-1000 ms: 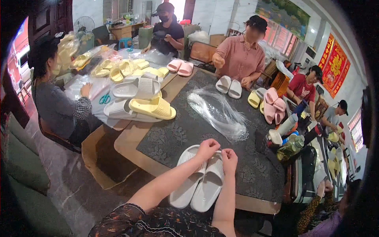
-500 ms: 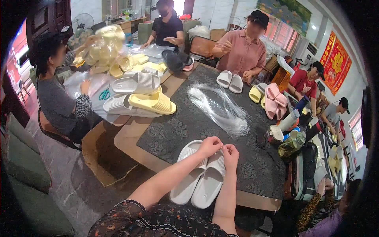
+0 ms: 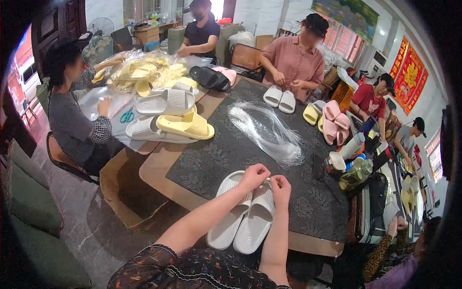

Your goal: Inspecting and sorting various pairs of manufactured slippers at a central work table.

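A pair of pale grey slippers [image 3: 251, 232] lies side by side at the near table edge, toes pointing away from me. Just above their toe ends, my left hand [image 3: 256, 177] is closed in a pinch. Close beside it, my right hand [image 3: 281, 189] pinches too, over the toe of the right slipper. Whatever sits between my fingertips is too small to make out. Beyond my hands lies a loose bundle of clear plastic strands [image 3: 267, 130] on the dark patterned mat [image 3: 202, 161].
Grey and yellow slippers [image 3: 185, 126] are piled at the left. Bagged yellow slippers [image 3: 139, 72] lie behind them. Pink slippers [image 3: 332, 123] and several bottles [image 3: 356, 174] stand right. Opposite, a person in a pink shirt [image 3: 294, 62] works at another grey pair [image 3: 279, 98].
My hands have barely shifted, staying together over the toes. The person opposite has lowered a hand toward their slippers. Black slippers now rest at the far left; the raised plastic bag has come down.
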Demonstrator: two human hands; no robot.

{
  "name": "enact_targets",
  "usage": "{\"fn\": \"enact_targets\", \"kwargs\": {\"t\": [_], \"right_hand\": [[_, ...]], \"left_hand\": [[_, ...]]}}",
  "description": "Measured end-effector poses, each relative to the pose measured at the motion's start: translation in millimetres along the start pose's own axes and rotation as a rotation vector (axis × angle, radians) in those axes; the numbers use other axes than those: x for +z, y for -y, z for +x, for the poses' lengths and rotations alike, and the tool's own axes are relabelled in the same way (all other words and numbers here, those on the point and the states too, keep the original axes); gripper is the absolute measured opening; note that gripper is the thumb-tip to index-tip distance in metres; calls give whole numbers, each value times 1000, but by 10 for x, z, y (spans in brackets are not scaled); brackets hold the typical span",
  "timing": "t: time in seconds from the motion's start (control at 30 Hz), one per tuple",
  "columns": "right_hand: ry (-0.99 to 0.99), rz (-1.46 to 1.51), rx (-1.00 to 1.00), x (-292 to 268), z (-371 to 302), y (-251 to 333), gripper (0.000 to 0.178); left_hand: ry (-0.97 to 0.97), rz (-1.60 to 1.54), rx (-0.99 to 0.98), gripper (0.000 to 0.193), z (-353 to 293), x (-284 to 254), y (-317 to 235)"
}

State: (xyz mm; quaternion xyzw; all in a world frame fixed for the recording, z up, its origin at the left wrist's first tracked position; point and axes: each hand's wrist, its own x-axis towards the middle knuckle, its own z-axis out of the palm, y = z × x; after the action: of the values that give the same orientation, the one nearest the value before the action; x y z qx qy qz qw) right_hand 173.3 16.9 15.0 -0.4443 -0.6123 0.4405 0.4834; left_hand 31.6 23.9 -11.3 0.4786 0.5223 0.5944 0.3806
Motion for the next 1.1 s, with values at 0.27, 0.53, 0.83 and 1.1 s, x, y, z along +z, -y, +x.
{"fn": "enact_targets", "kwargs": {"t": [0.27, 0.53, 0.83, 1.1], "right_hand": [[-52, 19, -20, -11, 18, -98, 8], [-81, -2, 2, -27, 31, -120, 9], [-51, -19, -5, -9, 22, -102, 11], [-64, -52, 12, -46, 59, -237, 9]], "left_hand": [[-17, 32, 82, 13, -13, 4, -12], [45, -2, -11, 13, -8, 11, -60], [35, -53, -9, 11, -9, 8, -20], [158, 65, -30, 10, -19, 20, -72]]}}
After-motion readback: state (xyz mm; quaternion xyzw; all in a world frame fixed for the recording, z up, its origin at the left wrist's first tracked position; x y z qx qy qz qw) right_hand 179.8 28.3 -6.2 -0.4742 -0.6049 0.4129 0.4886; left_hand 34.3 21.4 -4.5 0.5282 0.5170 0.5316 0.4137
